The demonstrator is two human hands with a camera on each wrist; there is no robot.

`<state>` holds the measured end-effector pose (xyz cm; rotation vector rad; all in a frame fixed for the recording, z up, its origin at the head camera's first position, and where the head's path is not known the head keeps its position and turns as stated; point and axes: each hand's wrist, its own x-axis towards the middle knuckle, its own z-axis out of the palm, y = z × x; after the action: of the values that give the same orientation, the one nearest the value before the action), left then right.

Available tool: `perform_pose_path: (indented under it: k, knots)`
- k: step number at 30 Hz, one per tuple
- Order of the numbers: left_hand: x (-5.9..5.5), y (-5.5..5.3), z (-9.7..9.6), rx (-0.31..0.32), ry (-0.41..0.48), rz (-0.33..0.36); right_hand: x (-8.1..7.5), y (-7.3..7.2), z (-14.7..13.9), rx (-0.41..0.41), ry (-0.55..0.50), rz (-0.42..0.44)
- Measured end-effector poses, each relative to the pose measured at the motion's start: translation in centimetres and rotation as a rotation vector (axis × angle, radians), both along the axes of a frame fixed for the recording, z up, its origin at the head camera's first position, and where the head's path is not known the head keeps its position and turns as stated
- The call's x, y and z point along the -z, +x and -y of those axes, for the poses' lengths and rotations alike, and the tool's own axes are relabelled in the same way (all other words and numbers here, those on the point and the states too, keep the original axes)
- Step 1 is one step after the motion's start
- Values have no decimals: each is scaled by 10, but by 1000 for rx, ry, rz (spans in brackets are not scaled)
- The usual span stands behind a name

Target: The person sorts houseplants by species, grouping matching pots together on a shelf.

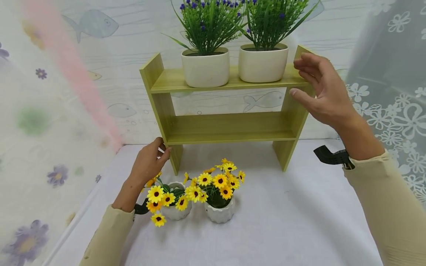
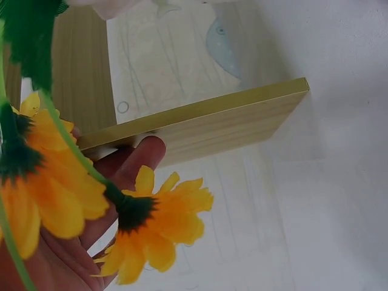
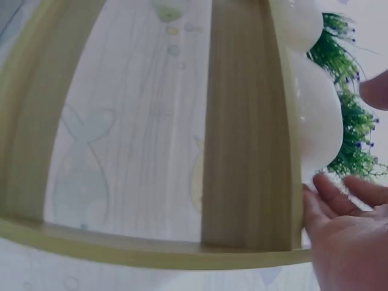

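A two-tier wooden shelf (image 1: pixel 229 127) stands on the white table with two white pots (image 1: pixel 206 70) of purple-flowered greenery on top. Low on its left side, my left hand (image 1: pixel 148 160) has relaxed, bent fingers at the outer face of the side panel (image 2: pixel 230 124). A fingertip shows against that panel in the left wrist view, partly behind yellow flowers. My right hand (image 1: pixel 324 88) is spread at the shelf's upper right end, thumb apart from the fingers. In the right wrist view, its fingers (image 3: pixel 330 194) are beside the top board's end, near a white pot (image 3: pixel 315 115).
Two small white pots (image 1: pixel 219 213) of yellow sunflowers stand in front of the shelf, the left one close to my left forearm. A patterned curtain (image 1: pixel 50 147) hangs at the left, and a flowered lace one (image 1: pixel 392 111) at the right.
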<state>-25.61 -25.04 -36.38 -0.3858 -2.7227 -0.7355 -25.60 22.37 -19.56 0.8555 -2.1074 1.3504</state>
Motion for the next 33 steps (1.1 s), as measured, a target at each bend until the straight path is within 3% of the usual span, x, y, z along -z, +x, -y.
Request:
perform_pose_path:
  k: [6, 11, 16, 21, 33]
  knots:
    - [0, 0, 2, -4, 7, 1, 18, 27, 16, -72, -94, -178]
    - [1, 0, 2, 12, 13, -14, 46, 30, 21, -175, -219, -228]
    - [1, 0, 2, 20, 15, -10, 83, 20, 23, -228, -254, -178]
    - [0, -1, 2, 20, 15, -15, 116, 13, 25, -298, -213, -103]
    - [-1, 0, -1, 13, 21, 2, 155, 9, 45, -376, -116, 63]
